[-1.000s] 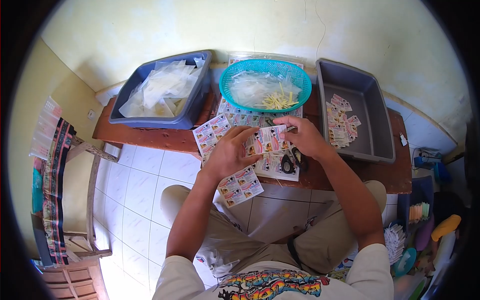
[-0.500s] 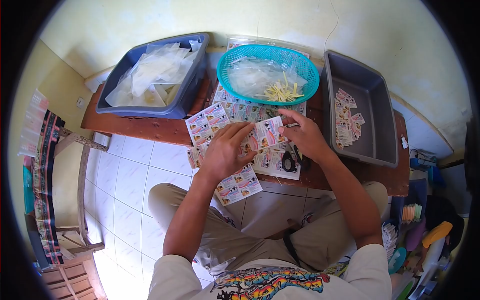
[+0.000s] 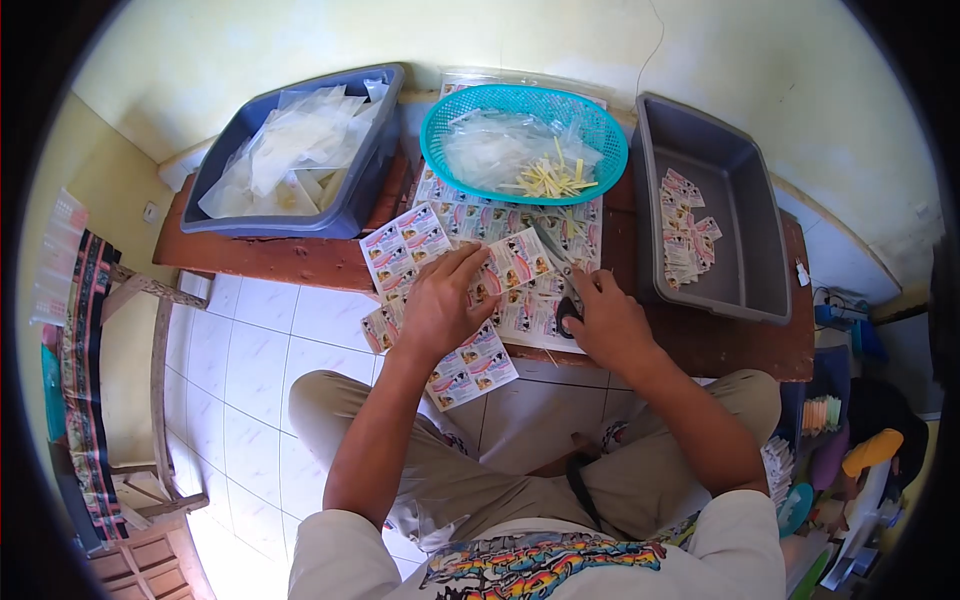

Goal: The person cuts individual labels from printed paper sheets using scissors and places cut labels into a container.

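Observation:
My left hand (image 3: pixel 446 303) is closed on a printed label strip (image 3: pixel 518 258), its thumb and fingers gripping the strip's left end. My right hand (image 3: pixel 608 322) has its fingers around the black handles of the scissors (image 3: pixel 566 310), whose blades (image 3: pixel 548 241) point up and left beside the strip's right end. Uncut label sheets lie around my left hand: one at the upper left (image 3: pixel 404 243) and one below (image 3: pixel 476 368). More printed sheets (image 3: pixel 470 219) cover the bench beneath.
A turquoise basket (image 3: pixel 437 171) holds clear plastic bags and yellow strips. On the left stands a grey-blue tub (image 3: pixel 352 205) of translucent sheets. The grey tub (image 3: pixel 745 220) at right holds cut labels. A person in dark clothing (image 3: pixel 895 420) is at far right.
My right hand has let go of the strip's right end, moved down and taken hold of the scissors. My left hand still holds the strip. The view has shifted slightly.

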A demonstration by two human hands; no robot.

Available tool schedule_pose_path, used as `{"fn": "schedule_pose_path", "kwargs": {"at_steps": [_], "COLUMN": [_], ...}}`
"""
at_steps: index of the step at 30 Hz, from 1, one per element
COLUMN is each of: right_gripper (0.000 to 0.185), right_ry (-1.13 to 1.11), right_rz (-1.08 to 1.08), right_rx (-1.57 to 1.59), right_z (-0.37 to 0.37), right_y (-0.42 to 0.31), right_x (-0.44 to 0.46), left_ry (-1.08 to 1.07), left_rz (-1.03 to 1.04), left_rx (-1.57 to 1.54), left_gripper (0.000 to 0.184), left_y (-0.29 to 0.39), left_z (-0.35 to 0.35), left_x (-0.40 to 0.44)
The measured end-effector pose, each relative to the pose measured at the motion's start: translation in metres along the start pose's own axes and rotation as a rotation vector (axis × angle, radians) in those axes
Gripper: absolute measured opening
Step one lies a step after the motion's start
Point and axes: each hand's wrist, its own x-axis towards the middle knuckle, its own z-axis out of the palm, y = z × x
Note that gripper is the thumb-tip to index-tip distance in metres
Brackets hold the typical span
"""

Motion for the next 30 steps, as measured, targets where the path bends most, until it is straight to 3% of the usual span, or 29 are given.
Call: {"fn": "schedule_pose_path", "kwargs": {"at_steps": [9,15,20,30], "right_gripper": [0.073,0.069,0.066,0.088], "right_ry": [0.116,0.097,0.232,-0.025], "right_rz": [-0.109,-0.092,-0.181,-0.042], "right_rx": [-0.052,0.094,0.288,0.554], "right_z": [0.023,0.019,0.021,-0.008], "right_y": [0.008,0.019,0.033,0.023], "right_x": [0.009,0.007,-0.006,-0.043], "left_ry": [-0.026,-0.041,-0.015,0.039], "left_rz": [-0.03,-0.062,-0.069,-0.108], "left_rx": [0.009,-0.003,-0.015,-0.032], "left_gripper": [0.066,0.062,0.061,0.059], "left_y": [-0.001,-0.005,-0.007,-0.005], "left_z": [0.014,0.016,0.013,0.023], "left_x": [-0.002,-0.003,-0.005,-0.004]}}
